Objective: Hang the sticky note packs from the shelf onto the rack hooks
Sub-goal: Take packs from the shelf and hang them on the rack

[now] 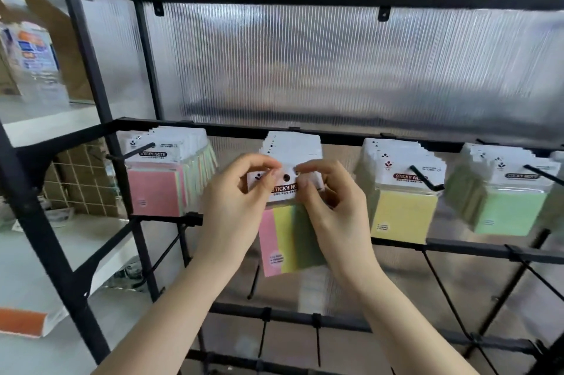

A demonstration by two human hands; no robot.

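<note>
A sticky note pack (pixel 282 231) with a white header card and pink, yellow and green sheets is held up in front of the middle hook's stack (pixel 293 144). My left hand (pixel 238 206) pinches the header's left side. My right hand (pixel 329 206) pinches its right side. The header's round hole shows between my fingertips, and the hook behind it is hidden. Other packs hang on the rack: a pink stack (pixel 161 179) at left, a yellow stack (pixel 403 194) and a green stack (pixel 503 194) at right.
Black rack bars (pixel 488 249) and bare hooks (pixel 317 341) run below the packs. A ribbed translucent panel (pixel 335 69) backs the rack. To the left, white shelves (pixel 45 258) carry boxes and an orange-edged package (pixel 24 322).
</note>
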